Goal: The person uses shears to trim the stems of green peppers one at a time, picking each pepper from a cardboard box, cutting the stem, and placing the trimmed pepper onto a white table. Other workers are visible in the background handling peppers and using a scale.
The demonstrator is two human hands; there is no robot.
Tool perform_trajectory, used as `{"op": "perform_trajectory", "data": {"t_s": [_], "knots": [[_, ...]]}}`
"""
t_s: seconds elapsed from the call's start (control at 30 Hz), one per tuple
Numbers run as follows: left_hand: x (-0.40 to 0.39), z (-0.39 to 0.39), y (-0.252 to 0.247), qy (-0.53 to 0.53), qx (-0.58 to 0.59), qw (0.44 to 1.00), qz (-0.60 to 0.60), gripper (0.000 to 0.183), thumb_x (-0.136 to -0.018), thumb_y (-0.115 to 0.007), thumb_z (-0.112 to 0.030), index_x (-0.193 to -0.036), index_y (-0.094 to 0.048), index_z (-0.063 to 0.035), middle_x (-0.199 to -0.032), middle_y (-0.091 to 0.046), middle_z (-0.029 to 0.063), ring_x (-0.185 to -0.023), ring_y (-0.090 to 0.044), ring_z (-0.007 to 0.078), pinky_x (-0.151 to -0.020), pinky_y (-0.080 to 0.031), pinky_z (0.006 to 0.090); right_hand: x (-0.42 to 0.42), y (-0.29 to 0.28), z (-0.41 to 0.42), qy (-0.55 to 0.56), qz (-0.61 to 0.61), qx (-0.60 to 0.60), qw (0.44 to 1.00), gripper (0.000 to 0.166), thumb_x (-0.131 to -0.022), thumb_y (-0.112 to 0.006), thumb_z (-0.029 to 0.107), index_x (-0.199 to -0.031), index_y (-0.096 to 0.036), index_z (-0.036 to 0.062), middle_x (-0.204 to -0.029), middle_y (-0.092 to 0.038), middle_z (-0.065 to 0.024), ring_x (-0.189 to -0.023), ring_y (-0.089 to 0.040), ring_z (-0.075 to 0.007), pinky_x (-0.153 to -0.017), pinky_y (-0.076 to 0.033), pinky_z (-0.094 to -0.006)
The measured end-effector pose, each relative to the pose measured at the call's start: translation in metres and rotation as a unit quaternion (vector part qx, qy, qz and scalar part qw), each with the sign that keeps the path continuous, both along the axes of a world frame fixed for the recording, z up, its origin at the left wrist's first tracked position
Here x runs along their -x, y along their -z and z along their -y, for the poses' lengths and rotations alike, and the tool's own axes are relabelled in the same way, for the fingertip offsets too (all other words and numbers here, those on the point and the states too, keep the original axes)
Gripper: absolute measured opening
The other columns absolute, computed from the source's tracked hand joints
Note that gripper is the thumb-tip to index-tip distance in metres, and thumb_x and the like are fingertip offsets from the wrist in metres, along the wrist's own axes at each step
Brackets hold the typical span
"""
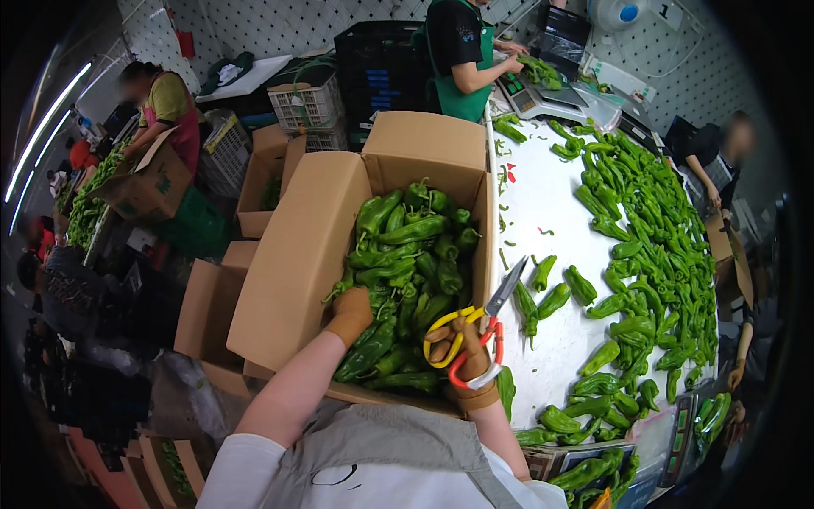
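Note:
My left hand [351,313], in a brown glove, reaches into an open cardboard box [299,254] of green peppers [413,251]. Its fingers are hidden among the peppers, so its grip does not show. My right hand [472,366], gloved too, holds scissors [504,294] over the box's right edge. One handle loop is yellow, the other red with a white patch. The slim blades point up and away, over the white table [540,203], and look closed together. Several loose peppers [553,300] lie just right of the blade tips.
A large heap of peppers [661,254] covers the table's right side. A scale [528,95] stands at the far end, near a person in a green apron [467,70]. More cardboard boxes [213,312] stand to the left. Other people work at left and right.

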State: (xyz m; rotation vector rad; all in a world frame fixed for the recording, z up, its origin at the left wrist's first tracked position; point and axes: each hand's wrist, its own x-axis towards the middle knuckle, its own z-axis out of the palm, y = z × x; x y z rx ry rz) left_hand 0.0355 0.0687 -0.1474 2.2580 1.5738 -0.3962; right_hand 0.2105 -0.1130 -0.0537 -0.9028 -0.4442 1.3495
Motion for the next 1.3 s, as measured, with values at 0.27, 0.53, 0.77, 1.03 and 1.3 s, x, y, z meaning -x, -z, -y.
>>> {"op": "perform_trajectory", "data": {"t_s": [0.27,0.53,0.77,1.03,1.3], "knots": [[-0.016,0.005,0.017,0.019,-0.026,0.998,-0.059,0.051,-0.070,-0.072,-0.010,-0.117,-0.053,-0.0051,-0.108,-0.058,0.0143,-0.093,-0.058,0.0288,-0.068,-0.050,0.0395,0.013,-0.006,0.003,0.005,0.155,-0.033,0.987,0.023,-0.093,-0.052,0.022,-0.091,-0.051,-0.0006,-0.075,-0.063,-0.0123,-0.055,-0.058,-0.0155,-0.054,-0.049,-0.0257],[-0.006,0.036,-0.106,-0.205,0.331,0.577,0.718,0.038,-0.083,-0.065,-0.012,-0.118,-0.049,-0.0093,-0.114,-0.054,0.0118,-0.106,-0.054,0.0231,-0.092,-0.045,0.0373,0.009,0.003,0.002,-0.031,0.195,0.040,0.980,0.021,-0.090,-0.058,0.020,-0.088,-0.053,0.0001,-0.067,-0.060,-0.0075,-0.051,-0.055,-0.0110,-0.048,-0.046,-0.0235],[0.007,0.058,-0.116,-0.315,0.345,0.362,0.807,0.031,-0.088,-0.061,-0.023,-0.116,-0.056,-0.0096,-0.112,-0.060,0.0045,-0.103,-0.057,0.0164,-0.088,-0.049,0.0286,0.019,-0.005,0.000,-0.040,0.557,-0.040,0.829,0.058,-0.071,-0.076,0.043,-0.097,-0.047,-0.0008,-0.062,-0.052,-0.0122,-0.056,-0.052,-0.0326,-0.054,-0.043,-0.0388],[0.017,0.065,-0.113,-0.343,0.302,0.341,0.822,0.031,-0.087,-0.064,-0.024,-0.113,-0.056,-0.0078,-0.110,-0.060,0.0032,-0.101,-0.057,0.0146,-0.085,-0.049,0.0261,0.028,-0.005,0.001,0.049,0.669,-0.043,0.741,0.060,-0.064,-0.078,0.047,-0.090,-0.050,0.0017,-0.067,-0.052,-0.0122,-0.060,-0.052,-0.0303,-0.055,-0.042,-0.0390],[0.024,0.062,-0.124,-0.239,0.194,0.369,0.877,0.033,-0.086,-0.063,-0.014,-0.115,-0.049,-0.0063,-0.112,-0.055,0.0084,-0.107,-0.052,0.0211,-0.097,-0.041,0.0344,0.029,-0.019,0.004,0.025,0.692,0.028,0.721,0.060,-0.064,-0.075,0.055,-0.085,-0.059,0.0014,-0.065,-0.058,-0.0132,-0.057,-0.058,-0.0317,-0.050,-0.045,-0.0389]]}}
